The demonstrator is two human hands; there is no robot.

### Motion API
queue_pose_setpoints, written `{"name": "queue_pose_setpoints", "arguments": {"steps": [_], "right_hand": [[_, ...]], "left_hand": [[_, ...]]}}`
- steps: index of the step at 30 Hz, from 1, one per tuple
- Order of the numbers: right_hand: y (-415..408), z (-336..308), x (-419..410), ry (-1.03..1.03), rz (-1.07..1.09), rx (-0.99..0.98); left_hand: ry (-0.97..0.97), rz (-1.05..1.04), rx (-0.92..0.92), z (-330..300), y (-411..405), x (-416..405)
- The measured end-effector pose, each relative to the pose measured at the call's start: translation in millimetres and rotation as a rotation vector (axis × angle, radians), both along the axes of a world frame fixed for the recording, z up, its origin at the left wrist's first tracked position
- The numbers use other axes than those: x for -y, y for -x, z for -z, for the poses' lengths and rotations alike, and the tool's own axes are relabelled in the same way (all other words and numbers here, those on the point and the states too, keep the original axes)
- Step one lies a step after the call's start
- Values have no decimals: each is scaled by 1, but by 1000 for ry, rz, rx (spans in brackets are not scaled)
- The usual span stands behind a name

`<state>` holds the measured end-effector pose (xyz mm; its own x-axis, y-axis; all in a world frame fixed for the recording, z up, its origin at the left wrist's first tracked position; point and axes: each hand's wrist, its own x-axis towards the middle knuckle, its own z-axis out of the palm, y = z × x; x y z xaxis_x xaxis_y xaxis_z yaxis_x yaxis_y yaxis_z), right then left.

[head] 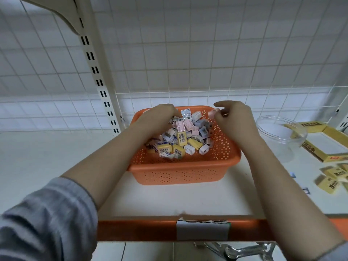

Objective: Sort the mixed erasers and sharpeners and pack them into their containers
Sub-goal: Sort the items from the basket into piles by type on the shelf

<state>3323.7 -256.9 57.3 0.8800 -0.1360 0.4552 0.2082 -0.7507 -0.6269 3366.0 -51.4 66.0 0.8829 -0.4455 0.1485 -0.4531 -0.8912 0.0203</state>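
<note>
Both forearms reach forward, roughly side by side, bare from the elbows down; a grey sleeve [45, 219] is pushed up on the left arm. The left hand [160, 117] is turned palm down with its fingers curled downward, the fingertips hidden. The right hand [237, 119], level with the left and a little apart from it, is raised slightly higher, its thumb and fingers bent inward in a pinch toward the left hand.

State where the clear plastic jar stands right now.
In the head view, the clear plastic jar stands right of the orange basket, beside the yellow cardboard box.
</note>
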Motion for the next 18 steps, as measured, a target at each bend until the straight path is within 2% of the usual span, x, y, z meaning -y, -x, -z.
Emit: {"name": "queue_pose_setpoints", "arguments": {"steps": [5, 7, 14, 18], "right_hand": [[41, 23, 15, -476, 54, 11], [49, 26, 17, -583, 42, 2], [58, 28, 14, -625, 14, 13], [63, 27, 12, -639, 21, 66]], "left_hand": [[-41, 109, -18, 1, -17, -1], [-57, 143, -25, -1, -20, -1], [-206, 224, 61, -1, -21, 6], [-169, 187, 138, -7, -22, 2]]}}
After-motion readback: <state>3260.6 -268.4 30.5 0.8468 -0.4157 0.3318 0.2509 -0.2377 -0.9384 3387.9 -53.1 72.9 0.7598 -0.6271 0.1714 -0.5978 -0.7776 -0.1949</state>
